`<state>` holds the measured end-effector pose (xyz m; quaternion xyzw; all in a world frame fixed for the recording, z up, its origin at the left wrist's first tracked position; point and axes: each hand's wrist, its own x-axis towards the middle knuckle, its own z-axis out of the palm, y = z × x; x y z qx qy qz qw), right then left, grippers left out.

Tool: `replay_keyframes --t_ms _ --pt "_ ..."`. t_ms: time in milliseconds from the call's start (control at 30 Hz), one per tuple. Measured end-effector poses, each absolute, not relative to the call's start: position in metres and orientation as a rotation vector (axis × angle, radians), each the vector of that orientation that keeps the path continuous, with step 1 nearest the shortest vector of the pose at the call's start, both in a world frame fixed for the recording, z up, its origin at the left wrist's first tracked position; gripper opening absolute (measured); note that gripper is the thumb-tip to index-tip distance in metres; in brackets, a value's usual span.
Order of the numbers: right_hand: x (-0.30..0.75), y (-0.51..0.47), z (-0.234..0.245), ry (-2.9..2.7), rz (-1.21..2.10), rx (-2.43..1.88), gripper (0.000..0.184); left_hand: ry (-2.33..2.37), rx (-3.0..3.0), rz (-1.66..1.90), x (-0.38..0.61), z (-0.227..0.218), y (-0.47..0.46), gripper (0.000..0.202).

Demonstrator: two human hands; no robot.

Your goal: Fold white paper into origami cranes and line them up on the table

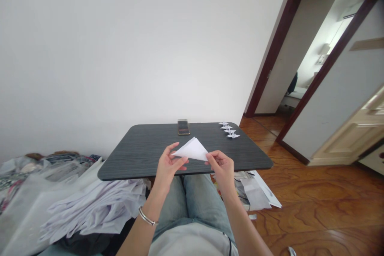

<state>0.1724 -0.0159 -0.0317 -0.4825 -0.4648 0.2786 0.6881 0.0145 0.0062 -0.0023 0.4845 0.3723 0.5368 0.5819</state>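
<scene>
A white sheet of paper folded into a triangle (192, 149) is held up just above the near edge of the dark table (141, 148). My left hand (168, 165) pinches its left corner, thumb and fingers closed on the paper. My right hand (220, 166) pinches the right corner in the same way. Both hands hover over my lap, in front of the table.
A phone (183, 127) lies at the table's far middle. Several small folded paper cranes (229, 129) line the far right corner. A heap of white sheets and bags (90, 208) sits at my left; loose papers (258, 192) lie on the wooden floor right. An open doorway (303, 84) is beyond.
</scene>
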Motion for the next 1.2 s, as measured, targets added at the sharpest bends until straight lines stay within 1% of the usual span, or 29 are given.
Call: replay_keyframes --t_ms 100,200,267,600,767,967,1200 --pt "0.164 -0.016 -0.033 -1.026 0.650 -1.059 0.024 0.783 1.026 1.370 0.027 -0.005 0.002 0.062" --pt "0.156 -0.017 -0.034 -1.047 0.720 -1.044 0.024 0.719 1.026 1.425 0.035 -0.010 0.005 0.047" --pt "0.154 -0.018 -0.034 -1.054 0.758 -1.037 0.024 0.706 1.055 1.446 0.037 -0.011 0.008 0.041" --pt "0.155 -0.018 -0.033 -1.086 0.866 -1.030 0.020 0.727 1.131 1.455 0.030 -0.014 0.013 0.036" --pt "0.156 -0.018 -0.035 -1.079 0.885 -1.045 0.023 0.752 1.130 1.437 0.030 -0.013 0.013 0.039" --pt "0.156 -0.017 -0.038 -1.085 0.934 -1.005 0.025 0.744 1.126 1.431 0.030 -0.014 0.015 0.037" --pt "0.155 -0.017 -0.042 -1.143 0.893 -1.003 0.024 0.736 1.129 1.460 0.027 -0.014 0.015 0.032"
